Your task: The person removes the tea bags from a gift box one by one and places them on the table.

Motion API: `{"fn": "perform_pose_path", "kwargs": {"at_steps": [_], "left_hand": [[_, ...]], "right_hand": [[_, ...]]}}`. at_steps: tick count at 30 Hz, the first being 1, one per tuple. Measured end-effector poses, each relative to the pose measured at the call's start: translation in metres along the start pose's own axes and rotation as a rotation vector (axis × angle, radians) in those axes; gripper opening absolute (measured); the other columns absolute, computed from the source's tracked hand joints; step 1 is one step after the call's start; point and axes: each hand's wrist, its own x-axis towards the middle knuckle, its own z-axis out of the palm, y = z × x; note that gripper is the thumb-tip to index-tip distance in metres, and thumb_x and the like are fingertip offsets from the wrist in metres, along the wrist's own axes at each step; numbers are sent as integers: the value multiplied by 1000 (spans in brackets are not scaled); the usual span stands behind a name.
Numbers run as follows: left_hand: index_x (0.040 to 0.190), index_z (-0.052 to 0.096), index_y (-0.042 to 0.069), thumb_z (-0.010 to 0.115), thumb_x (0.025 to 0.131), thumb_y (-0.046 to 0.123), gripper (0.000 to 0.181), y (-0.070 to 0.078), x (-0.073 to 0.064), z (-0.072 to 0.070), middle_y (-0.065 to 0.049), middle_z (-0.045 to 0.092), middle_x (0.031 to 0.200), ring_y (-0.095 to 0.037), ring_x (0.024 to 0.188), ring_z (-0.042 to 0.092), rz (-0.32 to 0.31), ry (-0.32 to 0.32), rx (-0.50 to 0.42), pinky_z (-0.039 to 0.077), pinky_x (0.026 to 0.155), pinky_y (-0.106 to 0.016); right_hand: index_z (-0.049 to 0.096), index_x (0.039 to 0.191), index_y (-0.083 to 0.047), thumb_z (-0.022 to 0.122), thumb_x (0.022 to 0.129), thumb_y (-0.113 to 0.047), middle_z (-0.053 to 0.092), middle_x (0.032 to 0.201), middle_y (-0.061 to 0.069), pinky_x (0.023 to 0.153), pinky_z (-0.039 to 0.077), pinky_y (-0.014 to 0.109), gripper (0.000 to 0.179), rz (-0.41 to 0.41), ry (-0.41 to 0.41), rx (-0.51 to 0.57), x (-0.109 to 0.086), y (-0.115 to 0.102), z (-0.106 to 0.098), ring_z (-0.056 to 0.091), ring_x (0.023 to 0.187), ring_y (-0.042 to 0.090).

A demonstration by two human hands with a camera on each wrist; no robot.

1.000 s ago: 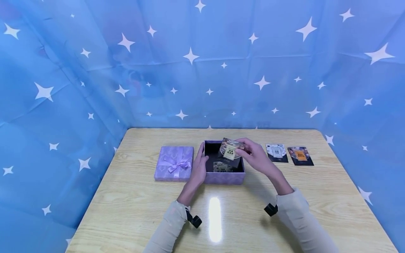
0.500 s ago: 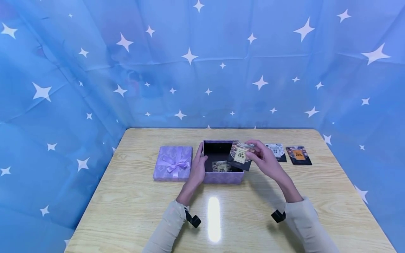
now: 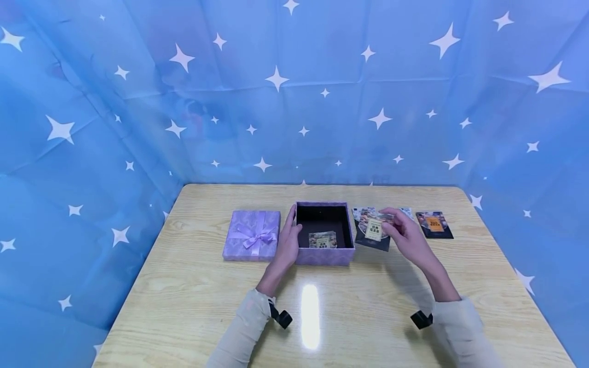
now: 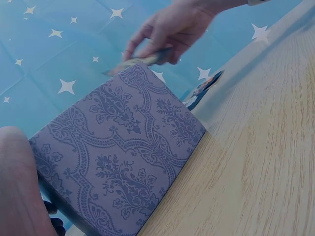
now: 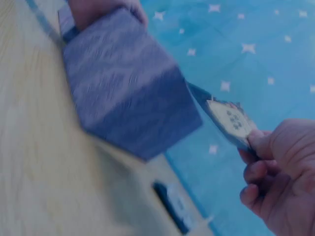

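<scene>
A purple patterned gift box (image 3: 324, 257) stands uncovered at mid-table, its inside dark. My left hand (image 3: 287, 246) grips its left wall, thumb over the rim. One small packet with a pale label (image 3: 323, 240) lies inside near the front. To the right of the box, my right hand (image 3: 408, 239) pinches a similar dark packet (image 3: 374, 231) by its right edge, raised above the table. A lighter patterned corner shows behind that packet; I cannot tell what it belongs to. In the right wrist view, thumb and fingers hold the packet (image 5: 231, 118) tilted beside the box.
The purple lid (image 3: 252, 235) with a ribbon bow lies left of the box. An orange-labelled packet (image 3: 434, 225) lies to the right, and a white-patterned one (image 3: 407, 211) is mostly hidden behind the right hand. A starry blue cloth (image 3: 294, 112) hangs behind the table.
My right hand has carried the packet from over the box to the right, past its right wall. The packet left inside now shows in full view. My left hand stays on the box.
</scene>
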Motion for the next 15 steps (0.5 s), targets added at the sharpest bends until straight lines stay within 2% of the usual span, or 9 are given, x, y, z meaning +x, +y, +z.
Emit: {"fn": "perform_pose_path", "kwargs": {"at_steps": [6, 15], "left_hand": [[168, 20, 35, 37, 109, 24, 62, 0, 1, -1, 5, 19, 174, -24, 158, 21, -6, -4, 2, 20, 127, -50], [167, 20, 36, 37, 110, 26, 61, 1, 0, -1, 4, 17, 174, -25, 159, 18, 8, -11, -17, 19, 127, -52]], "right_hand": [[56, 139, -1, 56, 108, -11, 55, 78, 14, 51, 39, 30, 32, 63, -6, -45, -16, 26, -6, 42, 56, 16], [58, 136, 0, 60, 106, -12, 59, 84, 8, 57, 44, 28, 32, 128, -91, -120, -29, 52, 4, 51, 67, 14]]}}
